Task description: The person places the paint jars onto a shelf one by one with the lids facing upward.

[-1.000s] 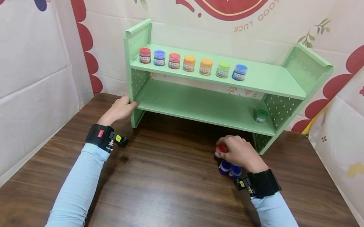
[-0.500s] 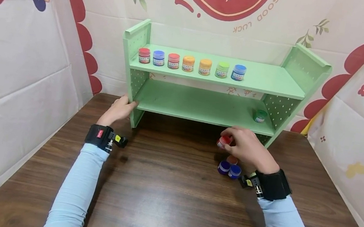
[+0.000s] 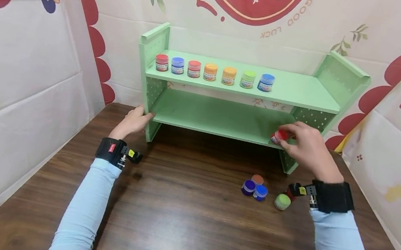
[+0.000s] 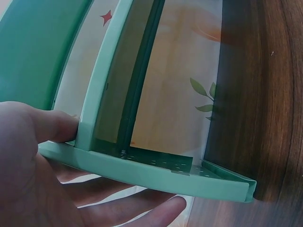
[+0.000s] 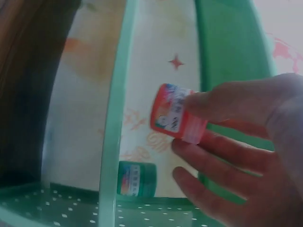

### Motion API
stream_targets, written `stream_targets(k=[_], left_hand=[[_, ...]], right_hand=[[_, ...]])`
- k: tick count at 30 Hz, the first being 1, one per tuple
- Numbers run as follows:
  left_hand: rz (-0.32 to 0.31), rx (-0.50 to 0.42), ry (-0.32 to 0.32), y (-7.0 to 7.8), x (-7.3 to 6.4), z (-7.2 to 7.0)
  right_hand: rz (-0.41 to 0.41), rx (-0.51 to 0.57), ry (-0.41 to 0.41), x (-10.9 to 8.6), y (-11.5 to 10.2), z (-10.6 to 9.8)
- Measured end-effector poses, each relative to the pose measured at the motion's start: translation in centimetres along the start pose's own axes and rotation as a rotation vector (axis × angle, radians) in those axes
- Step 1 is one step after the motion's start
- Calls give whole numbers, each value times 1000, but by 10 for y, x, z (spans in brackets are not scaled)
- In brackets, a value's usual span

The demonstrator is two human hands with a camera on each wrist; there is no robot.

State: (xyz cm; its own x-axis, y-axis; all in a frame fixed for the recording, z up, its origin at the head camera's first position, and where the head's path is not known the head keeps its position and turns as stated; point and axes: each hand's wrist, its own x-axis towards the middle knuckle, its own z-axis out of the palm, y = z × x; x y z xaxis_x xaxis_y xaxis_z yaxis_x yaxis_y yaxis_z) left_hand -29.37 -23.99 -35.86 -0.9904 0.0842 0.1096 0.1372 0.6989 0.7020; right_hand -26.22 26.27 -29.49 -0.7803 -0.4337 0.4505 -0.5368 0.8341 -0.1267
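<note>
My left hand (image 3: 132,122) grips the left side panel of a light green two-tier shelf (image 3: 209,111). In the left wrist view its thumb lies at the lower board, with the other fingers on the panel's outer side. My right hand (image 3: 308,148) pinches a small red paint jar (image 3: 277,137) between thumb and fingers, at the front edge of the lower tier near its right end. The right wrist view shows this jar tilted, label facing the camera. Below it there, a dark green paint jar (image 5: 137,179) stands on the lower tier; my right hand hides it in the head view.
Several paint jars line the upper tier, from a red jar (image 3: 161,62) to a blue jar (image 3: 265,83). On the wooden table (image 3: 177,208) stand a purple jar (image 3: 248,187), a blue jar (image 3: 260,192), a brownish-red jar (image 3: 257,180) and a light green jar (image 3: 282,202).
My right hand has lifted the red jar from beside the jars on the table and carried it right and up to the lower tier. The left hand keeps its place on the shelf.
</note>
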Motion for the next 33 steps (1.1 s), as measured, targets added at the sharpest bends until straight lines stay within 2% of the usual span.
stream_targets(k=[4,10,18,28,33], left_hand=[[2,3,4,-1,0,-1],[-8,18,4,-1,-2,1],[-8,2,-3,1,-3,1],[-3,2,2,0,-1,1],[-6,-9,-7,1,-2,1]], right_hand=[[10,-43,-57,21,8,1],[45,-37,-152,49,19,10],[122,30,-283,64,27,15],[103,4,-283,72,25,16],[103,7,-281,70,25,16]])
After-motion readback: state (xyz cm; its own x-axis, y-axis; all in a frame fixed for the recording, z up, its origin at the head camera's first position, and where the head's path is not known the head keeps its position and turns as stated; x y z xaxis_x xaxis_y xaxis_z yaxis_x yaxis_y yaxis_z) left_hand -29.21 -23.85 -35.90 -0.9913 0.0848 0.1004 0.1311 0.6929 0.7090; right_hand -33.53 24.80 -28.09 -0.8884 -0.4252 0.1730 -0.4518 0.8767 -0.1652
